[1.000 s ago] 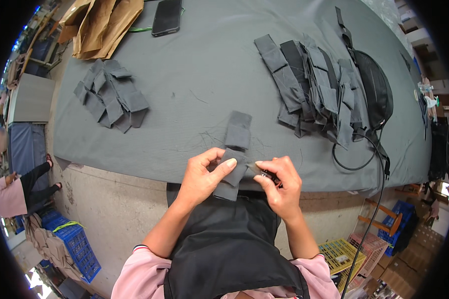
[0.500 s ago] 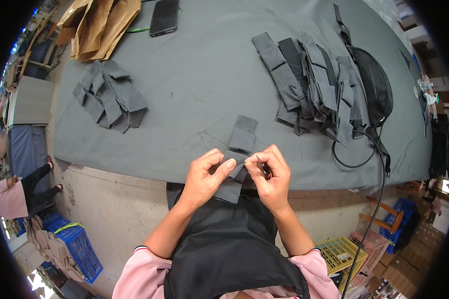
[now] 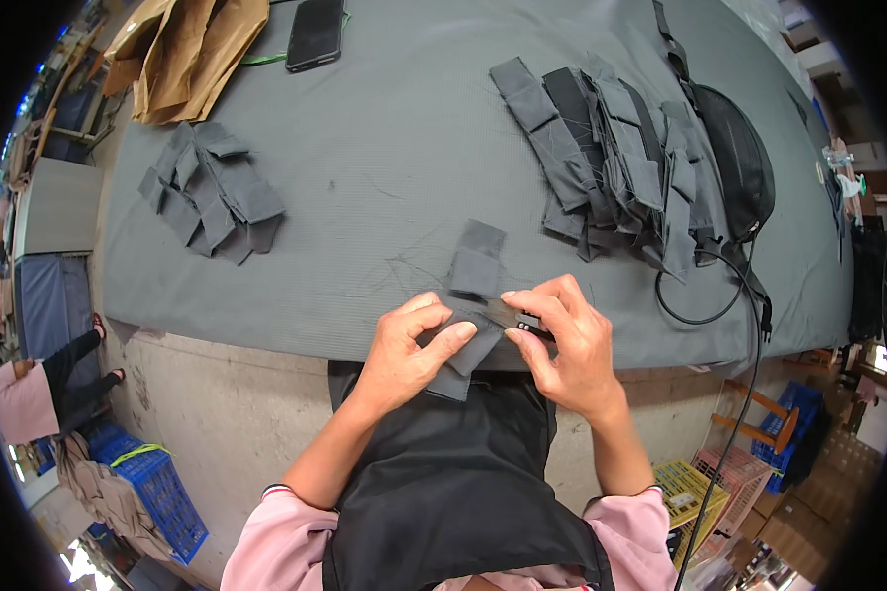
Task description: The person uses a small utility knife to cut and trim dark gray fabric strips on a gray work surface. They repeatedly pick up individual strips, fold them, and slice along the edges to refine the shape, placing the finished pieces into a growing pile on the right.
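My left hand (image 3: 412, 347) pinches a dark grey fabric strip (image 3: 477, 258) between thumb and fingers at the table's near edge. Folded sections make up the strip; its far end lies on the table and its near end hangs by my black apron. At the strip's right side, my right hand (image 3: 574, 340) is closed on a small black tool that looks like thread snips (image 3: 532, 326), mostly covered by the fingers. Loose dark threads (image 3: 401, 271) lie left of the strip.
A small pile of grey strips (image 3: 212, 192) lies left, a larger pile (image 3: 606, 158) right, beside a black bag (image 3: 734, 158) and a cable (image 3: 695, 323). Farther back are a brown paper bag (image 3: 192, 59) and a phone (image 3: 315, 34). Crates stand on the floor; another person (image 3: 30, 394) is far left.
My right hand has moved a little to the right, away from my left, and its fingers have straightened somewhat. My left hand keeps its pinch on the strip.
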Available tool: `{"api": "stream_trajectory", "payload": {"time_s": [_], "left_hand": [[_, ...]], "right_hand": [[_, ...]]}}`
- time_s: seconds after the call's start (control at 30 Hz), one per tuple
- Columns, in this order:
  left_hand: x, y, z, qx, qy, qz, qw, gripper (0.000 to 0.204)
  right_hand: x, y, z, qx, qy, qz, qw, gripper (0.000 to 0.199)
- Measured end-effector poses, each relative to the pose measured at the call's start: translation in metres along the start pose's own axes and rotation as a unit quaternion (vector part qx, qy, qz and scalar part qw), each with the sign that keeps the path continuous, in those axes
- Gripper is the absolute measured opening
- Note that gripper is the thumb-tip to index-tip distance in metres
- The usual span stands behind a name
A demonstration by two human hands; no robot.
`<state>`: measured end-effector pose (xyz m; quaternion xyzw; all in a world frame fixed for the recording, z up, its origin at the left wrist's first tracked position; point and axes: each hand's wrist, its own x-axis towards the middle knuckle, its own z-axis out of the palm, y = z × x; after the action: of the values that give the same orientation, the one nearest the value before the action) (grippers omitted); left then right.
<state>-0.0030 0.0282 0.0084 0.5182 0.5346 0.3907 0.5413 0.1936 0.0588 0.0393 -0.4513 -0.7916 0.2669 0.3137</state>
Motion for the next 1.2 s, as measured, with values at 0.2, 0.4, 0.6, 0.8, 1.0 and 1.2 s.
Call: {"api": "stream_trajectory", "payload": {"time_s": [0.2, 0.4, 0.6, 0.8, 1.0, 1.2], "left_hand": [[0.003, 0.002, -0.001, 0.034, -0.025, 0.006, 0.999, 0.020], [0.004, 0.002, -0.003, 0.031, -0.032, -0.002, 0.999, 0.020], [0.004, 0.002, -0.002, 0.039, -0.031, -0.004, 0.999, 0.021], [0.005, 0.001, 0.002, 0.005, -0.027, -0.008, 1.000, 0.021], [0.006, -0.001, 0.001, 0.002, -0.018, -0.035, 0.999, 0.022], [0.007, 0.003, 0.002, 0.020, -0.019, -0.016, 0.999, 0.023]], "right_hand": [[0.011, 0.008, -0.010, -0.058, -0.060, -0.078, 0.993, 0.034], [0.011, 0.009, -0.009, -0.090, -0.047, -0.106, 0.989, 0.034], [0.014, 0.014, -0.010, -0.064, -0.061, -0.110, 0.990, 0.031], [0.011, 0.021, 0.015, 0.411, -0.064, 0.125, 0.901, 0.022], [-0.005, 0.014, 0.000, 0.210, -0.030, 0.133, 0.968, 0.028], [0.003, 0.016, -0.006, -0.017, -0.032, -0.044, 0.998, 0.031]]}}
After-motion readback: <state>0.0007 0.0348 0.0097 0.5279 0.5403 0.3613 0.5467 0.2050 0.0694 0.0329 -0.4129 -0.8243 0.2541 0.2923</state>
